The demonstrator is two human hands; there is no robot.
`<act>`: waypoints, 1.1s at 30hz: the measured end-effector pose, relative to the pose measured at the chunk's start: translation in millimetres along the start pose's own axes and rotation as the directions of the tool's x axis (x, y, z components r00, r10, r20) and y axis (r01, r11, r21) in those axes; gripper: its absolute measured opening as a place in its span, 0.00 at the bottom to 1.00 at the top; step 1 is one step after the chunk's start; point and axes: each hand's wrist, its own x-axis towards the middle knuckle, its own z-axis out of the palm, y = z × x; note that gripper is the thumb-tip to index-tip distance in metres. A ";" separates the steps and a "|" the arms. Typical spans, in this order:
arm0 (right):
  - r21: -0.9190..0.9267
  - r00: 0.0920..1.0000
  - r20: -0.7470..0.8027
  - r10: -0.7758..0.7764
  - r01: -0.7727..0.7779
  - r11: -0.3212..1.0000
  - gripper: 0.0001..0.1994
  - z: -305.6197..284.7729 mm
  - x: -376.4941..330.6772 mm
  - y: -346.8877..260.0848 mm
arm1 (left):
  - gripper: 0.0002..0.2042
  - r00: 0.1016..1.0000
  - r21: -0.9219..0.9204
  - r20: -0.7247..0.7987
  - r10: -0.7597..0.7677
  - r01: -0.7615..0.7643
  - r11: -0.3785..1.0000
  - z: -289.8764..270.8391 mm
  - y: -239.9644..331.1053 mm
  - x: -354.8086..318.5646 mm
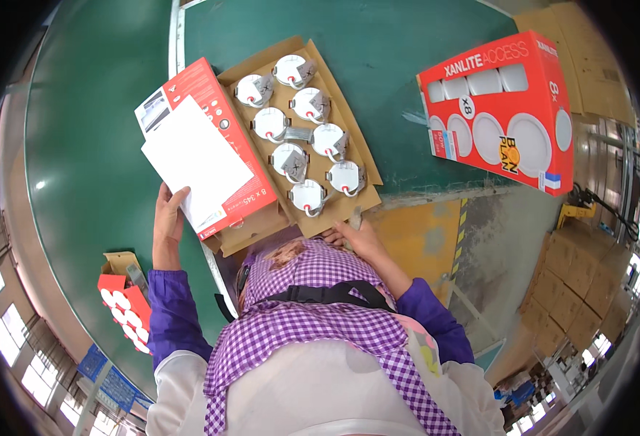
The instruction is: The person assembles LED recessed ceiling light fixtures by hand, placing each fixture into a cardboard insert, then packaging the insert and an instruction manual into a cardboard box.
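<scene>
An open red carton [214,102] lies on the green belt [87,145] in front of me. Its brown cardboard insert [334,123] holds several round white ceiling lamps [291,71] with metal spring clips, in two rows. My left hand [167,218] grips the near corner of a white paper sheet [192,156] that lies over the carton's red lid. My right hand [356,238] rests at the carton's near brown flap [338,214], fingers closed on its edge. A purple checked apron and purple sleeves cover my body below.
A closed red lamp box [501,109] with a picture of white discs lies on the belt at the right. Another red box [123,301] sits at the lower left. Brown cartons [574,283] are stacked on the right. Yellow floor [414,232] lies beyond the belt's edge.
</scene>
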 end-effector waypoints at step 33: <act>-0.915 0.412 0.270 -0.870 0.390 -0.100 0.17 -18.3 55.6 -186.7 | 0.13 0.642 0.705 0.197 0.741 -0.618 0.348 159.0 22.3 -32.7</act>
